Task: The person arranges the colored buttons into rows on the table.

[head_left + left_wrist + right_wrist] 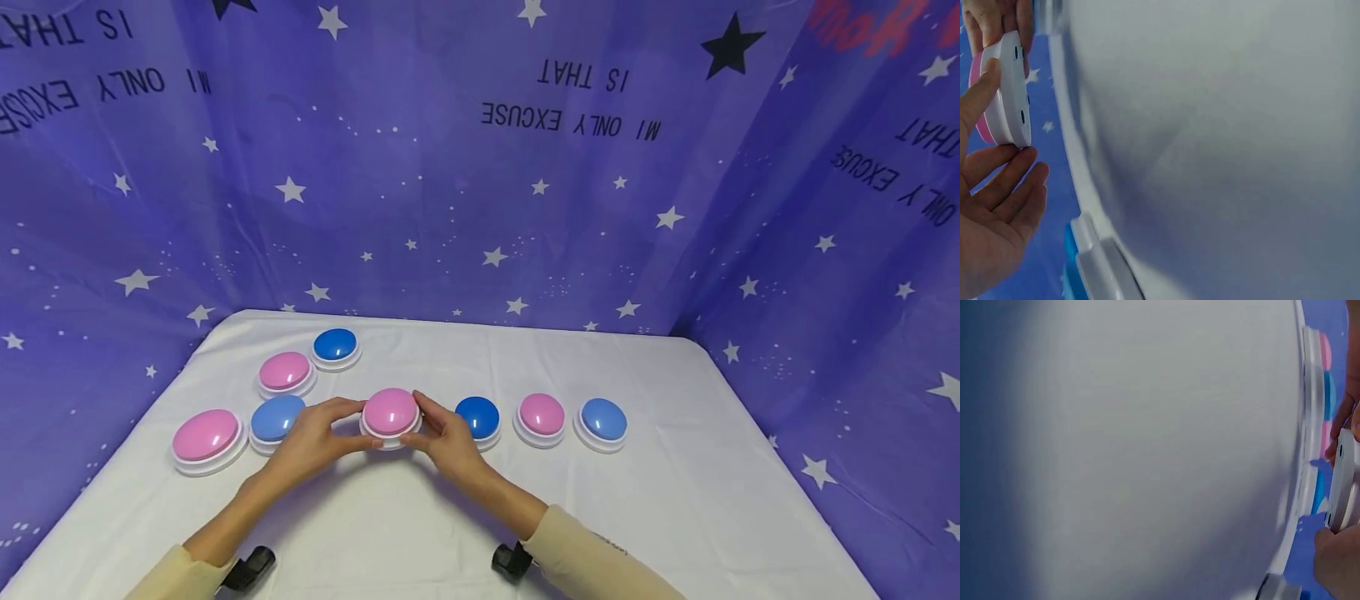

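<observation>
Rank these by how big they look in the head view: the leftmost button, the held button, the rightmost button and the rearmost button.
1. Leftmost button
2. Held button
Unranked: rightmost button and rearmost button; they look close, and the rearmost sits farther from the camera.

Left hand [315,437] and right hand [452,442]: bare. Left sleeve [178,577]: plain beige fabric. Right sleeve [592,560]: matching beige, with a small dark marking, possibly lettering, too small to read. Left wrist camera [253,568]: compact black block. Right wrist camera [511,562]: black, similarly compact.
</observation>
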Available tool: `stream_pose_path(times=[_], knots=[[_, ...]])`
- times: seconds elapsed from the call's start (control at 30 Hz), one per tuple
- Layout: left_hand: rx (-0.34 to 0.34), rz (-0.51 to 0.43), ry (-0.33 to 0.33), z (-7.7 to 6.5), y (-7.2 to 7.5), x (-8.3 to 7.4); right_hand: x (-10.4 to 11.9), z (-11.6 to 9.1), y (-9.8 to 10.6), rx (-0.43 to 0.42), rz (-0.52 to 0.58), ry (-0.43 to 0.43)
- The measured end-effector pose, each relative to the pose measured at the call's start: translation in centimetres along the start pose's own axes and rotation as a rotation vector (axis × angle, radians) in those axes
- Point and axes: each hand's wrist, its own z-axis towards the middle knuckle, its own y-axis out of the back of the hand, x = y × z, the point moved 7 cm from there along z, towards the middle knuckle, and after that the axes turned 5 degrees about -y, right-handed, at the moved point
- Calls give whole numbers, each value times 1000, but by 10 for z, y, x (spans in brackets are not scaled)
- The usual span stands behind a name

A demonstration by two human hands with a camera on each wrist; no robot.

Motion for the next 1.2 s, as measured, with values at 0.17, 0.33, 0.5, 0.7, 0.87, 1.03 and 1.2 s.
stream_pose_path(times=[0.17,0.33,0.5,0.7,0.87,1.03,1.2], knots=[[56,-6,22,12,-18,5,-8,-1,13,-24,4,-26],[82,-12,15,19,-27,5,-10,-2,18,-45,-30,-43],[100,-9,-12,21,-32,5,-11,-5,17,-82,-145,-54],[133,17,-41,23,-36,7,-13,-9,13,-129,-275,-96],[156,45,-72,23,-37,6,-14,-10,9,-135,-356,-131],[173,46,-62,25,-38,6,-11,-10,9,-141,-400,-111],[188,39,-44,25,-39,6,-10,-10,10,-145,-436,-111]])
